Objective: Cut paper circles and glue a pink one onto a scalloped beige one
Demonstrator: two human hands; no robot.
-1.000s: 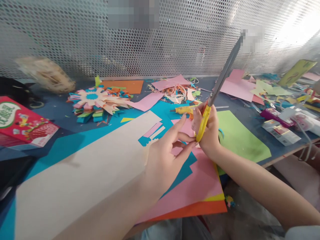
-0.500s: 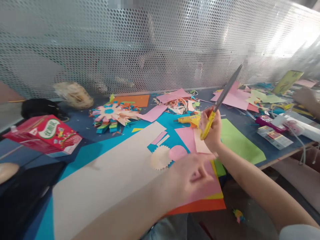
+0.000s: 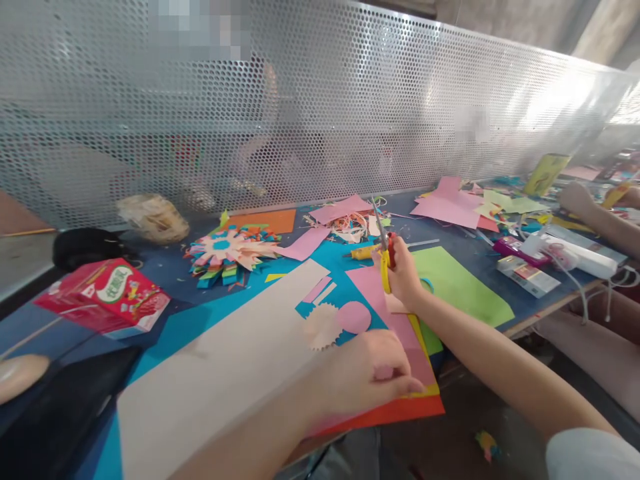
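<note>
My right hand (image 3: pixel 403 273) is closed round the yellow handles of a pair of scissors (image 3: pixel 384 248), blades pointing up and away, above the pink sheet (image 3: pixel 373 287). My left hand (image 3: pixel 367 373) rests on the near end of the stacked pink, yellow and orange sheets (image 3: pixel 400 410), fingers curled and pinched on the pink sheet's edge. Just beyond it lie a cream serrated paper disc (image 3: pixel 320 325) and a pink paper circle (image 3: pixel 354 317) on teal paper. A long cream sheet (image 3: pixel 215 373) runs under my left forearm.
A layered paper flower (image 3: pixel 227 252), a red carton (image 3: pixel 107 297), a yellow glue gun (image 3: pixel 365 251), a green sheet (image 3: pixel 457 287) and paper scraps (image 3: pixel 350 217) lie on the blue table. A perforated metal screen (image 3: pixel 320 113) stands behind. Another person's hand (image 3: pixel 575 198) works at far right.
My right hand swung the scissors from pointing far up-right to nearly upright and lower. My left hand left the right hand and dropped onto the paper stack's near edge. The view tilted upward.
</note>
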